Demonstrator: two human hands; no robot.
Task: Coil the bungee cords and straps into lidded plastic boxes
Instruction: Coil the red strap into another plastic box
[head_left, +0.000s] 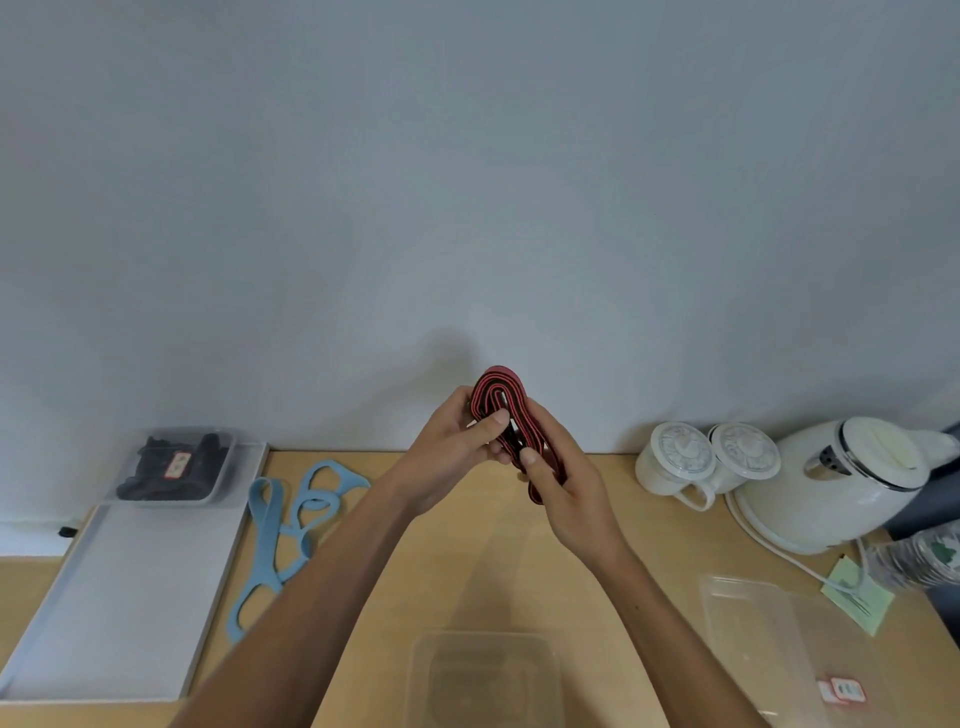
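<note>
A red-and-black flat elastic strap (497, 391), folded into a narrow oval coil of several turns, is held in the air above the middle of the light wooden table (467, 551), well above the open clear plastic box (483, 675) at the near edge. The left hand (452, 447) grips the coil's left side, with the thumb pressed across the turns and the fingers curled behind. The right hand (566, 488) is clamped on the lower right part, thumb on top, and a short loop hangs out below it. I judge this strap light, soft and springy: it has no stiffness of its own, so the turns will likely spread open once the pinch eases. The woven face looks grippy rather than slick, and nothing about it seems fragile. The best hold is probably across all the turns at once, near the middle of the oval, with the loose tail tucked in before lowering. A clear flat lid (748, 623) lies to the right of the box. A pale blue looped strap (296, 519) lies uncoiled on the table at left, and it looks just as limp. A lidded clear box of black straps (171, 467) sits at the far end of a white tray (119, 597). Far right stand 2 white lidded cups (675, 457) and a white kettle (841, 478).
</note>
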